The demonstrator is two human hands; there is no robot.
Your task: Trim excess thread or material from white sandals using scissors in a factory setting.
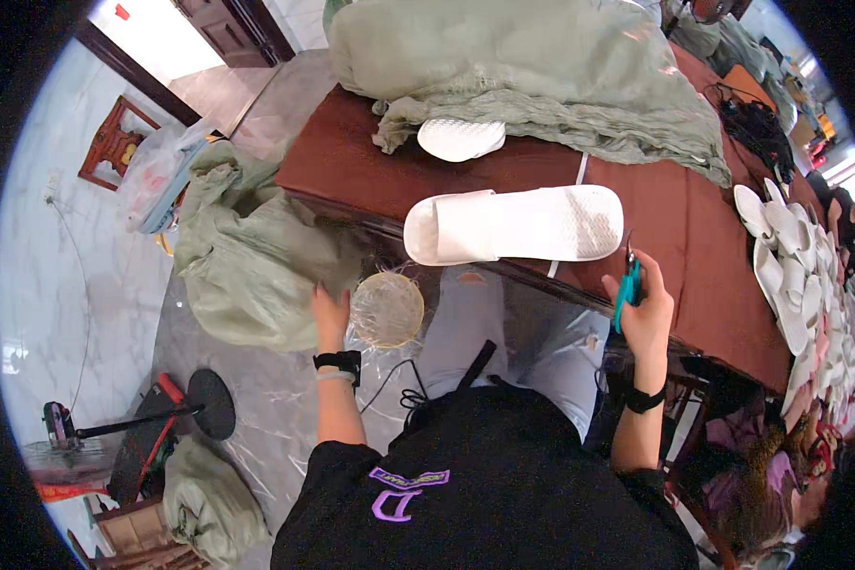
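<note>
Black shirt [503,484]; right grip [650,310] clasps teal snips [627,288] beside white slipper [532,225]; left grip [330,318] unclear.

Brown-covered desk [351,157] bearing a white slipper [541,228] at its near edge; a second slipper [461,140] protrudes from beneath a green sack [532,57]. The right grip [648,306] holds teal-handled snips [627,291], blades just beside the white slipper's end. The left grip [330,318], thumb and fingers parted, lies between a sagging green bag [256,266] and a round container [387,309] of clear plastic. At right, heaped slippers [793,256], mostly white.
</note>
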